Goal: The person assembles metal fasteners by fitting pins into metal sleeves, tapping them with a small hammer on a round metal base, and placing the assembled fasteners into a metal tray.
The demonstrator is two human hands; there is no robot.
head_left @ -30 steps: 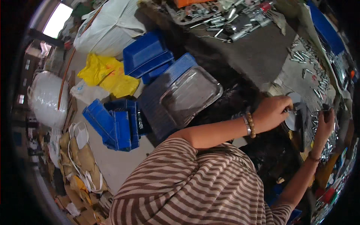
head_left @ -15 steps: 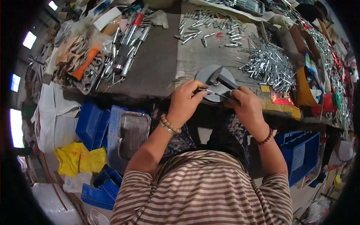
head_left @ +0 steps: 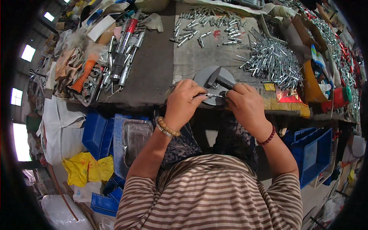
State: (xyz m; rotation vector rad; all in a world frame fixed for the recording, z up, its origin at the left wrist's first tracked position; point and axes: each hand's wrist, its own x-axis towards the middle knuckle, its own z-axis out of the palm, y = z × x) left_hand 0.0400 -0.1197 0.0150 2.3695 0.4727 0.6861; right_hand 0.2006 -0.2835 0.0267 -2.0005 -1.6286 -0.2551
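My left hand [head_left: 184,100] pinches one end of a slim silver metal rod [head_left: 211,95] between thumb and fingertips. The fingers of my right hand [head_left: 245,105] close on the rod's other end, so it lies level between both hands. Just beyond them is a round grey metal disc [head_left: 202,78] at the bench's front edge. A hammer [head_left: 224,81] with a dark wedge-shaped head lies across the disc. Its right end reaches my right fingers; I cannot tell whether they touch it.
Thin metal pins [head_left: 274,67] form a heap at the right, and short metal sleeves [head_left: 191,32] lie scattered farther back. Tools [head_left: 124,50] and a tray of sockets [head_left: 90,84] stand at left. A yellow container [head_left: 312,82] is at right; blue bins [head_left: 312,155] sit below.
My hands have drawn together, and the rod's parts, held apart before, now meet in one line. The whole view has shifted slightly.
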